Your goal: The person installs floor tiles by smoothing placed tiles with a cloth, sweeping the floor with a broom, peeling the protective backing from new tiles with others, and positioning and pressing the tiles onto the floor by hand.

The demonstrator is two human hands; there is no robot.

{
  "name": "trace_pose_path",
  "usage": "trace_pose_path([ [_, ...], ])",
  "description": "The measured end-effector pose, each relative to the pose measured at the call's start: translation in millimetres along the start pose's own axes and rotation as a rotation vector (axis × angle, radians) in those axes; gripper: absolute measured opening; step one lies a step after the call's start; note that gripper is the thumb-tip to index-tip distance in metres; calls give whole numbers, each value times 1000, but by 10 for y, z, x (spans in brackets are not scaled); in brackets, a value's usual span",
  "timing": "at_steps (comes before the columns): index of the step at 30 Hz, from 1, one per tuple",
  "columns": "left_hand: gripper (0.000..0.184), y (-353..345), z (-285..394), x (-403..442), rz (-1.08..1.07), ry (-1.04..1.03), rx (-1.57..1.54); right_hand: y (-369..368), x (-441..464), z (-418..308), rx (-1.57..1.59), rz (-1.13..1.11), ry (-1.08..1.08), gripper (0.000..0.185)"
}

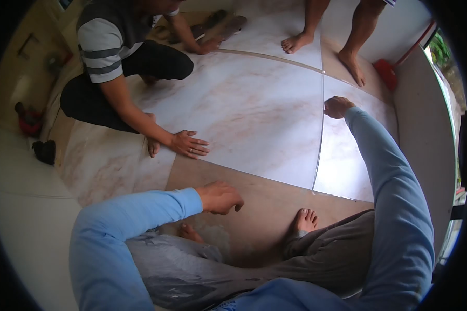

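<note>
Large marbled white tiles (254,114) lie on the floor in front of me, with thin dark seams between them. My right hand (339,107) reaches forward to the seam between the big tile and a narrower, shiny tile (342,160). Its fingers are closed and point down at the joint; anything in them is too small to make out. Closer in, my left hand (221,198) hangs loosely curled above the bare brown floor (244,228), with nothing visible in it.
A co-worker squats at the left, one hand (190,144) flat on the big tile's near edge, the other hand (209,45) at its far edge. Another person's bare feet (298,42) stand at the back. A red object (385,74) lies by the right wall (425,124).
</note>
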State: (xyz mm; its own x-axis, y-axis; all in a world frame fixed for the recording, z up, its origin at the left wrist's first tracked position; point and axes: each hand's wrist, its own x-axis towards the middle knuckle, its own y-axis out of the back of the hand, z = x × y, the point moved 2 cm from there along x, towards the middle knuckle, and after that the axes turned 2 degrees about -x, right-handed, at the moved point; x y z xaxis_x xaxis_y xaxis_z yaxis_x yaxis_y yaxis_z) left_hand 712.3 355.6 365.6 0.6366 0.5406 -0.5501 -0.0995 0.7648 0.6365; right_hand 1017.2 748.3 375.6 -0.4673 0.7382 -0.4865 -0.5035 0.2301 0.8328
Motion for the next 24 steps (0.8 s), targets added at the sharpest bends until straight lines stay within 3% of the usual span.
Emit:
trace_pose_path([
  [5, 34, 82, 73, -84, 114, -29, 2, -410, 283, 278, -91, 53, 96, 41],
  [11, 33, 224, 232, -61, 93, 14, 67, -361, 93, 277, 18, 13, -9, 37],
  [24, 24, 169, 224, 49, 83, 13, 120, -434, 72, 364, 28, 32, -4, 35],
])
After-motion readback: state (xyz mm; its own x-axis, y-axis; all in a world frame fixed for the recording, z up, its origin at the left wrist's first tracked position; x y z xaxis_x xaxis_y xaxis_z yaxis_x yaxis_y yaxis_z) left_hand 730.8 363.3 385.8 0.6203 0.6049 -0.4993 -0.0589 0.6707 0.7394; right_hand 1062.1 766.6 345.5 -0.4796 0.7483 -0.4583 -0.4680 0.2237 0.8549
